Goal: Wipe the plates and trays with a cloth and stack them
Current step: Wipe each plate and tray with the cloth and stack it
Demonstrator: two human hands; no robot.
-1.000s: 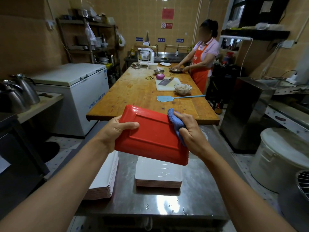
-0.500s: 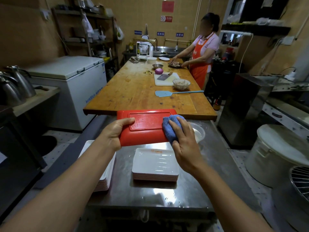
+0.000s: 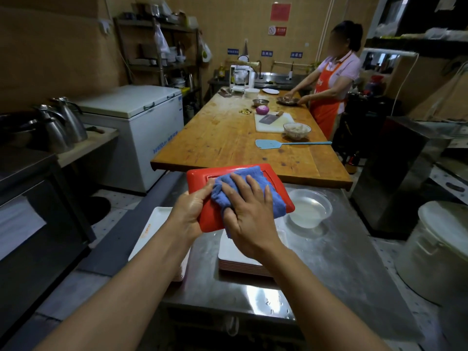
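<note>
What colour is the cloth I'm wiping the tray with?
The cloth is blue, seen in the head view, pressed by the right hand onto the red tray.

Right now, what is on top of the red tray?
A blue cloth lies on the red tray, pressed flat by the right hand. The tray surface beneath them is hidden.

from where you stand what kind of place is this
Most likely a commercial or canteen kitchen. A long wooden prep table holds a cutting board with a cleaver, a chest freezer stands by the wall, and stacked white trays sit on a steel counter.
</note>
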